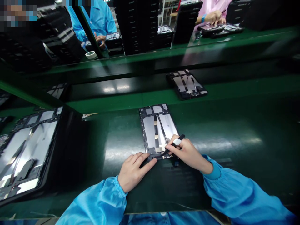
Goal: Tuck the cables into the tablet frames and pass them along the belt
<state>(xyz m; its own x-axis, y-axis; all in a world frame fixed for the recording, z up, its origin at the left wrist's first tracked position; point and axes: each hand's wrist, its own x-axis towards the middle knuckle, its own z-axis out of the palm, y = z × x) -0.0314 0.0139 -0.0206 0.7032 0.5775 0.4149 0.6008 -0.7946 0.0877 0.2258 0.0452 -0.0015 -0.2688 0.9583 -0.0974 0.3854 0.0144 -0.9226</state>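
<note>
In the middle of the green bench lies an opened tablet point(150, 126), its silver inner plate, dark flex cables and black frame facing up. My left hand point(134, 168) rests with fingers spread at its near left corner, fingertips touching the frame. Pinched in my right hand point(185, 151) is a pair of black tweezers point(182, 137), slanting down so the tip meets the tablet's near edge. Something white covers part of a finger on that hand. A small dark piece point(176, 163) sticks out by the tablet's near right corner. The exact contact at the tip is too small to make out.
A stack of trays with an opened tablet point(44, 137) on top stands at the left. Another opened tablet point(187, 83) lies farther back on a conveyor strip. Beyond a raised green ledge point(145, 61) are a tape roll point(91, 55), black tray stacks point(138, 28) and two people working.
</note>
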